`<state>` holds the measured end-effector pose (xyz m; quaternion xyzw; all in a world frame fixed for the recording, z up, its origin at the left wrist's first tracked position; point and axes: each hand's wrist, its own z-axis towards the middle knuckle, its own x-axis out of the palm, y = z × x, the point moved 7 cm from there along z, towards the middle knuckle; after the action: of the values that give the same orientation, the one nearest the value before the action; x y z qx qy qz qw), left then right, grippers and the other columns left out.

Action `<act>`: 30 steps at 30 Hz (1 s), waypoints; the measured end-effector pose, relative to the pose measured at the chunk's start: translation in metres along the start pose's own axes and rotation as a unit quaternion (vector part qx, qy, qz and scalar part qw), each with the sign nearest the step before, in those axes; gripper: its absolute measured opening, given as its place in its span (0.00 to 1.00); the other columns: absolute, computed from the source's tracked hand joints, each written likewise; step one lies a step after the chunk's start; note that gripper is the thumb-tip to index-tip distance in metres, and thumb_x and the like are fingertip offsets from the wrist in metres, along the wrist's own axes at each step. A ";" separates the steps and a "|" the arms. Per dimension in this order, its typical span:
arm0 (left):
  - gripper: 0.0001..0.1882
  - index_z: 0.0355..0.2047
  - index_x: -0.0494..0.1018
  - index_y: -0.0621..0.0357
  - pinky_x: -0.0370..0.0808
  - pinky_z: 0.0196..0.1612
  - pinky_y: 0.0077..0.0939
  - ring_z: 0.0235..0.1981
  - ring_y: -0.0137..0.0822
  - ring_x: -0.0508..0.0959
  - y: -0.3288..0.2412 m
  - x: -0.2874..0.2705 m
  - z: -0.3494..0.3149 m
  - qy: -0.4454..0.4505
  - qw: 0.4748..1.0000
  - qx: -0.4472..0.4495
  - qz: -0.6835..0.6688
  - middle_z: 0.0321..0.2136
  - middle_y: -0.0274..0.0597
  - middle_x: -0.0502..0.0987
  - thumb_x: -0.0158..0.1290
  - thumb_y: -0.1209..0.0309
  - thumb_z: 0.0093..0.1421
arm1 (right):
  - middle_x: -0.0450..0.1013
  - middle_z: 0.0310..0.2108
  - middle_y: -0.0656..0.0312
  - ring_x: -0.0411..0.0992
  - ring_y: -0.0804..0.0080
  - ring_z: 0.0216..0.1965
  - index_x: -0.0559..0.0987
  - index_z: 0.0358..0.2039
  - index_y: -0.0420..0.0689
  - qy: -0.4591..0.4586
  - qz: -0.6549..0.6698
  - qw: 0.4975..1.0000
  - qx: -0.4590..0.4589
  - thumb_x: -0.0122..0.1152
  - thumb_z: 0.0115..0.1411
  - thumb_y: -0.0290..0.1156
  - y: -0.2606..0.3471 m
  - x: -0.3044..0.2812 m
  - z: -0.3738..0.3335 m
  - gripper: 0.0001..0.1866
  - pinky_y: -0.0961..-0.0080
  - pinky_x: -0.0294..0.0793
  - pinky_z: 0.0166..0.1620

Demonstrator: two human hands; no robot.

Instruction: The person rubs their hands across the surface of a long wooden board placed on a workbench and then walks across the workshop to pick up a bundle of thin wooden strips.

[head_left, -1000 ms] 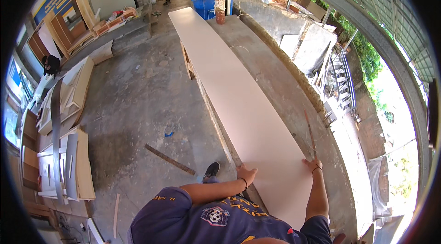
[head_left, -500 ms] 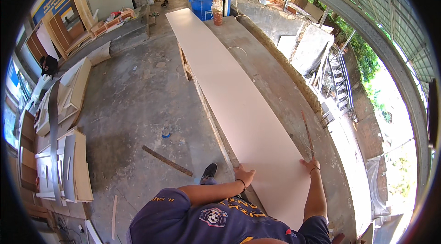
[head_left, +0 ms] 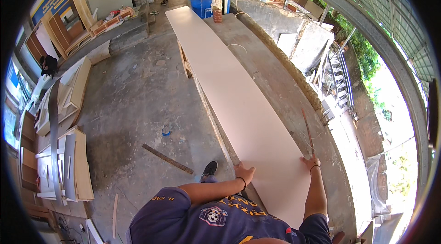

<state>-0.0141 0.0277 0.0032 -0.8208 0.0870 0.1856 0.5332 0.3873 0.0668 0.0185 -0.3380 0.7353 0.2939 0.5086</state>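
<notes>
A long white board stretches from in front of my body to the far end, lying flat on a narrow wooden support frame that shows along its left side. My left hand grips the board's left edge, thumb on top and the other fingers mostly hidden at the edge. On the opposite edge my right hand holds the board in the same way, fingers partly out of sight. Each wrist has a dark band.
A dark wooden strip lies on the concrete floor left of my shoe. A thin rod lies right of the board. Cabinet parts stand at the left; a blue bin stands beyond the board's far end, with a bottle nearby.
</notes>
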 end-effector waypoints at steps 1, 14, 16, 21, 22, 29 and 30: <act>0.27 0.37 0.63 0.68 0.63 0.45 0.36 0.42 0.53 0.63 0.000 0.000 0.000 -0.005 1.000 0.006 0.001 0.39 0.62 0.62 0.54 0.61 0.41 | 0.72 0.29 0.52 0.71 0.63 0.34 0.75 0.28 0.34 0.003 0.002 1.000 -0.001 0.62 0.33 0.62 -0.001 0.000 0.000 0.38 0.71 0.69 0.38; 0.27 0.38 0.63 0.67 0.64 0.44 0.37 0.41 0.55 0.64 0.003 0.002 0.001 -0.010 1.000 0.002 0.014 0.38 0.63 0.62 0.54 0.60 0.41 | 0.69 0.40 0.49 0.67 0.60 0.44 0.73 0.37 0.35 0.063 -0.111 0.991 -0.039 0.44 0.39 0.71 0.010 -0.001 -0.002 0.46 0.72 0.65 0.46; 0.28 0.38 0.62 0.67 0.64 0.45 0.37 0.41 0.55 0.64 0.002 0.001 0.001 -0.009 1.000 0.002 0.018 0.39 0.64 0.62 0.54 0.60 0.41 | 0.69 0.39 0.49 0.67 0.61 0.44 0.73 0.37 0.34 0.069 -0.106 0.992 -0.021 0.46 0.38 0.70 0.010 -0.001 -0.003 0.46 0.72 0.65 0.46; 0.31 0.40 0.61 0.69 0.63 0.45 0.37 0.42 0.55 0.64 -0.003 -0.002 -0.002 0.000 1.000 -0.009 0.023 0.41 0.65 0.60 0.54 0.59 0.41 | 0.70 0.37 0.51 0.68 0.62 0.42 0.73 0.36 0.34 0.062 -0.040 0.997 0.005 0.53 0.36 0.68 0.008 -0.008 -0.010 0.45 0.73 0.66 0.45; 0.31 0.41 0.61 0.69 0.63 0.46 0.37 0.42 0.55 0.64 -0.003 0.000 -0.002 0.002 1.000 -0.007 0.022 0.41 0.65 0.60 0.54 0.59 0.41 | 0.70 0.37 0.51 0.68 0.63 0.42 0.73 0.36 0.34 0.061 -0.027 0.998 0.010 0.54 0.35 0.67 0.005 -0.007 -0.009 0.44 0.73 0.66 0.45; 0.33 0.42 0.59 0.71 0.63 0.46 0.37 0.43 0.55 0.63 0.002 0.002 0.001 0.001 1.000 -0.006 0.024 0.41 0.65 0.60 0.53 0.59 0.41 | 0.70 0.37 0.51 0.69 0.63 0.41 0.73 0.36 0.35 0.064 0.004 0.998 0.011 0.55 0.35 0.67 0.010 -0.013 -0.019 0.44 0.73 0.67 0.44; 0.33 0.42 0.59 0.71 0.63 0.46 0.37 0.43 0.55 0.63 0.002 0.001 0.001 -0.001 1.000 -0.004 0.026 0.41 0.65 0.60 0.54 0.59 0.41 | 0.70 0.37 0.50 0.69 0.63 0.41 0.73 0.37 0.35 0.062 0.009 0.998 0.007 0.54 0.35 0.67 0.010 -0.013 -0.019 0.44 0.73 0.67 0.44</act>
<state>-0.0138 0.0273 0.0005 -0.8200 0.1074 0.2006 0.5251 0.3721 0.0611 0.0378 -0.3454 0.7705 0.2713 0.4620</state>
